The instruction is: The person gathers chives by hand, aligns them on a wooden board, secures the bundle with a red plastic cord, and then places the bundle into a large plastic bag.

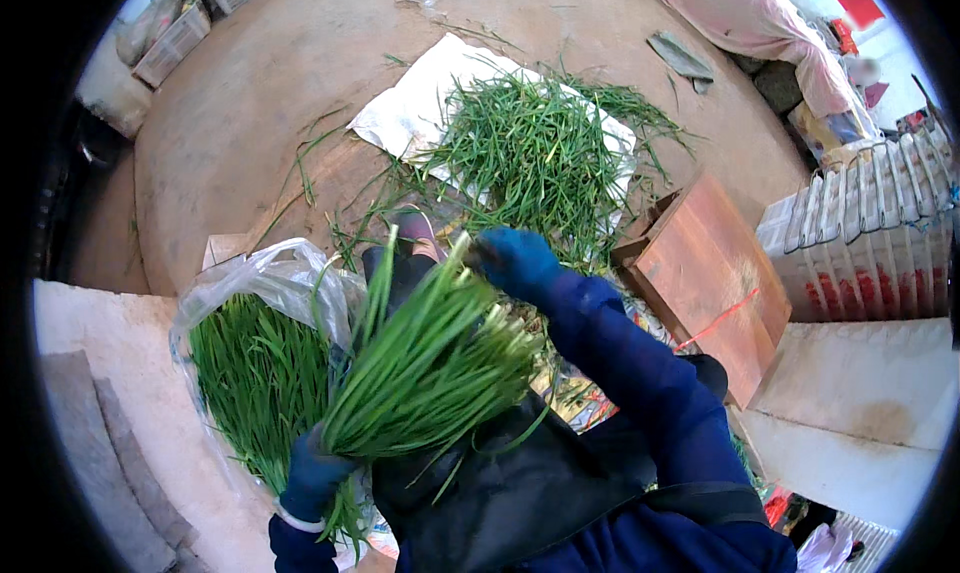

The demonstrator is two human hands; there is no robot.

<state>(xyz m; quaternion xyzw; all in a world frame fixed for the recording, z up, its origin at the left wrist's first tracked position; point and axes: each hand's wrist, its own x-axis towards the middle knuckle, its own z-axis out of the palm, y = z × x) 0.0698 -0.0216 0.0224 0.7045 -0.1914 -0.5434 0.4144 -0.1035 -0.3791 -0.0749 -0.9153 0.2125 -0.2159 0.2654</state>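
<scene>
My left hand (319, 464), in a blue glove, is closed around the leafy end of a large bunch of Chinese chives (427, 370) above my dark apron (495, 498). At the pale stem end is my right hand (517, 262), also blue-gloved, its fingertips against the stems; whether they pinch any is blurred. Left of the bunch, an open clear plastic bag (289, 273) holds upright, densely packed chives (259, 363). A loose heap of green leaves (532, 153) lies beyond my hands on a white sheet (412, 108).
A wooden box or stool (705, 280) lies tilted at the right, a red strip across it. Behind it stand stacked white crates (870, 265). Stray leaves litter the floor (247, 108). A grey cloth (681, 57) lies farther off, and a crate (176, 44) stands at the upper left.
</scene>
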